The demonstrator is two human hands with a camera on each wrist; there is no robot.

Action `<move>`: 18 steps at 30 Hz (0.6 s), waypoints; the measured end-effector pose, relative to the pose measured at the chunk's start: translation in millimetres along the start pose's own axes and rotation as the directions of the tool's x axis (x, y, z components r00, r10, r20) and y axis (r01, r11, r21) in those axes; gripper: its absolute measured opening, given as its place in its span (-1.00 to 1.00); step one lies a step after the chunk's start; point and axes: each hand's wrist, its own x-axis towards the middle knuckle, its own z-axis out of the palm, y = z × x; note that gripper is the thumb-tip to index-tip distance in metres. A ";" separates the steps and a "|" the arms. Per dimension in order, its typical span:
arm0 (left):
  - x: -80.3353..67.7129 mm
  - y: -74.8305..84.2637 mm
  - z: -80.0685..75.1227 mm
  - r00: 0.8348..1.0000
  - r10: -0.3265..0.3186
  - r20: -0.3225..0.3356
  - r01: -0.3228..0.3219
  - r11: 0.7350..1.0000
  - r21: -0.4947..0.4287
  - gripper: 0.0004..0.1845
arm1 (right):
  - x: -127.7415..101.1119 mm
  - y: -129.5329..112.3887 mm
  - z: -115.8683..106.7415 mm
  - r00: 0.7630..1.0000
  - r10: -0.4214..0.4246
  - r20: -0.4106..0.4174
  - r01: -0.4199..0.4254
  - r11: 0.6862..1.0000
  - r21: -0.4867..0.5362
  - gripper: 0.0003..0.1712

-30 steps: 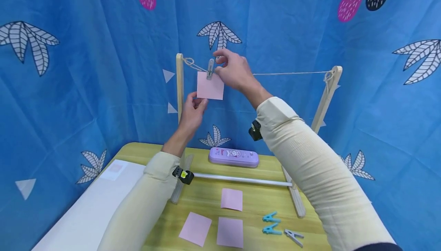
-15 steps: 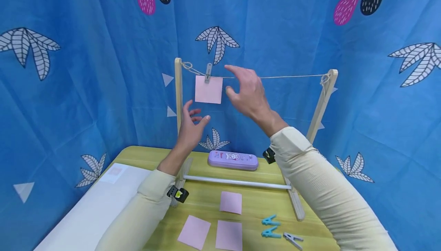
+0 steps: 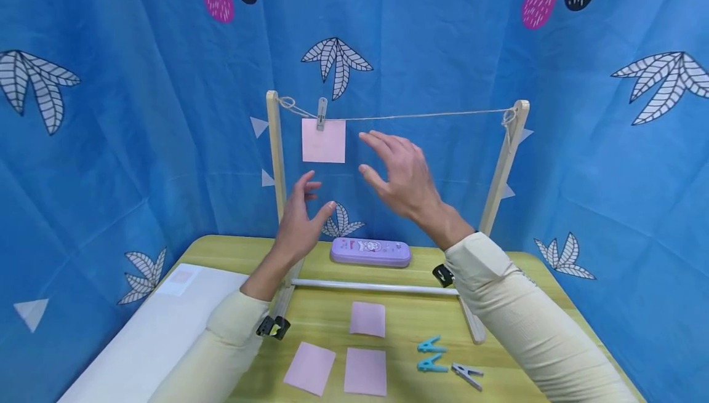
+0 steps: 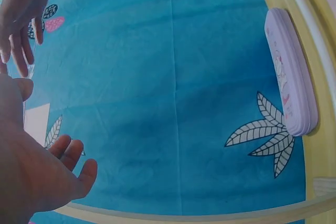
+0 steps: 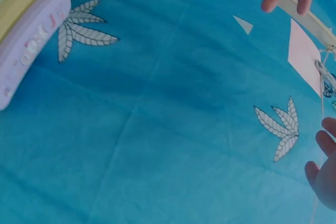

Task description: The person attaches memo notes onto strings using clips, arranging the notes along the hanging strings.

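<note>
A pink paper square (image 3: pixel 324 140) hangs from the string (image 3: pixel 421 115) of a wooden frame (image 3: pixel 274 163), held by a grey clothespin (image 3: pixel 321 113). My left hand (image 3: pixel 301 218) hovers below the square with fingers spread, holding nothing. My right hand (image 3: pixel 400 175) floats to the right of the square, under the string, fingers straight and empty. On the table lie three more pink squares (image 3: pixel 368 319) and three clothespins: two teal (image 3: pixel 429 346) and one grey (image 3: pixel 466 373). In the right wrist view the hanging pink square (image 5: pixel 304 56) shows at the right.
A purple pencil case (image 3: pixel 370 252) lies behind the frame's white crossbar (image 3: pixel 376 287). A white board (image 3: pixel 155 329) covers the table's left part. Blue patterned cloth (image 3: pixel 111 144) closes in the back and sides. The yellow table (image 3: pixel 498 304) ends at the right.
My right hand let go of the grey clothespin and my left hand let go of the paper's lower corner. Both hands drew back and down; the square now hangs alone.
</note>
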 end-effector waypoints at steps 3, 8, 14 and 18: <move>-6.0 -0.8 2.8 1.000 0.011 0.020 -0.012 0.999 0.044 -0.28 | -13.3 2.8 4.0 0.999 0.021 0.028 -0.022 0.999 0.027 -0.40; -11.6 -1.1 6.3 1.000 0.020 0.024 -0.022 0.997 0.068 -0.31 | -33.9 8.6 8.5 0.995 0.061 0.075 -0.067 0.994 0.085 -0.39; -21.4 -4.1 8.7 0.999 -0.001 0.043 -0.003 0.997 0.080 -0.31 | -65.4 17.1 14.8 0.982 0.114 0.147 -0.135 0.981 0.139 -0.39; -29.5 -10.2 12.4 0.998 -0.026 0.063 0.021 0.996 0.084 -0.29 | -85.2 21.3 18.7 0.968 0.152 0.200 -0.183 0.972 0.150 -0.38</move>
